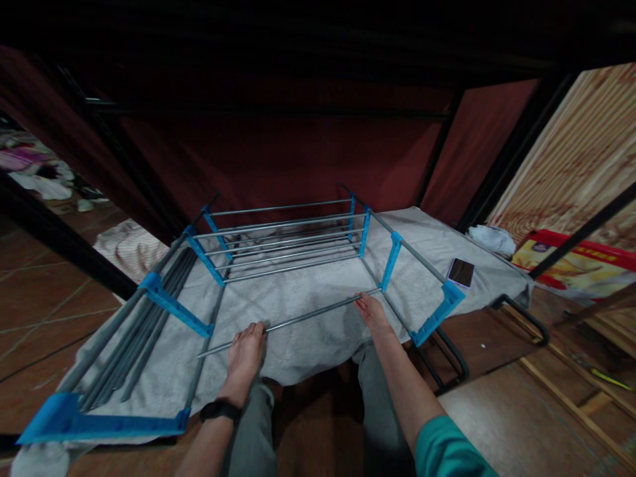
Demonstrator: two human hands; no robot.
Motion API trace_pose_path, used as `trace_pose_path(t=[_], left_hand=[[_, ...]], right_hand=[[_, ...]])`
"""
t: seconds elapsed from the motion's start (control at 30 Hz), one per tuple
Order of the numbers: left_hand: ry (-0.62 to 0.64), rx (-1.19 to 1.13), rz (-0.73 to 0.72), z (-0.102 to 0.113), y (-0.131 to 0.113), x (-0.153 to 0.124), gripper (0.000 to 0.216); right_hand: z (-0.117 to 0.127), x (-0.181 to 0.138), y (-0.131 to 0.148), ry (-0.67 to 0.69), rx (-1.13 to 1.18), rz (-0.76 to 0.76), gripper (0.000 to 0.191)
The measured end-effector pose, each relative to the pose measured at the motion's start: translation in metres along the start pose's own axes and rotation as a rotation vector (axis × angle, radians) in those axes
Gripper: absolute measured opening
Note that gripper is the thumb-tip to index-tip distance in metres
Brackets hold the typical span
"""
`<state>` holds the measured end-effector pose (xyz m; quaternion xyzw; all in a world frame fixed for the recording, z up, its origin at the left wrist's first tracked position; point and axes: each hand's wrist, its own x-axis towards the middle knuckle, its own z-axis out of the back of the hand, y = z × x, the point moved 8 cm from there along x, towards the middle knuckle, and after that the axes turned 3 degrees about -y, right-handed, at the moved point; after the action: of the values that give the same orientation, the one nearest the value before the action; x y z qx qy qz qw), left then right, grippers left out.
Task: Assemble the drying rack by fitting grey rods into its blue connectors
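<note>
And here's the slim metal rod (308,315), smooth, round and dully shiny, slanting across the near part of the rack above the grey cloth. My left hand (247,351) has its fingers curled over it, clamped on towards the left end; my right hand (370,308) pinches it between thumb and fingers close to the right end. That right end meets the foot of a blue bracket (391,262), a flat strip with a chunky, moulded look; whether it is seated there, I can't tell

Out to the rack: grey side tubes (420,255) run through more blue brackets, and at the far end a row of thin crossbars (283,245) gleams, neatly parallel. On the left, a bundle of loose grey rods (149,324) lies lengthwise on the soft, napped, creased cloth (318,358). Over to the right, a flat, dark-faced rectangle with a pale purple edge (461,272); behind everything, a dull, dark red panel (298,152)
</note>
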<state>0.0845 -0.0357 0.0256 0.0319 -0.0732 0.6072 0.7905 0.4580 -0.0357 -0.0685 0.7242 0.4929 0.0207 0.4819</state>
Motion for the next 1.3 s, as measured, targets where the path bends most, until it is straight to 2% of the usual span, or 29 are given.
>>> trace_pose_path(t=[0.3, 0.77, 1.3], left_hand=[[-0.046, -0.006, -0.035, 0.004, -0.004, -0.001, 0.029], [-0.015, -0.031, -0.043, -0.006, 0.000, 0.001, 0.031], [0.001, 0.026, -0.021, 0.003, -0.003, 0.001, 0.033]], right_hand=[[-0.002, -0.005, 0.002, -0.017, -0.006, -0.025, 0.021], [-0.003, -0.004, 0.001, -0.003, -0.032, -0.014, 0.015], [-0.005, -0.004, 0.000, 0.005, -0.082, -0.022, 0.014]])
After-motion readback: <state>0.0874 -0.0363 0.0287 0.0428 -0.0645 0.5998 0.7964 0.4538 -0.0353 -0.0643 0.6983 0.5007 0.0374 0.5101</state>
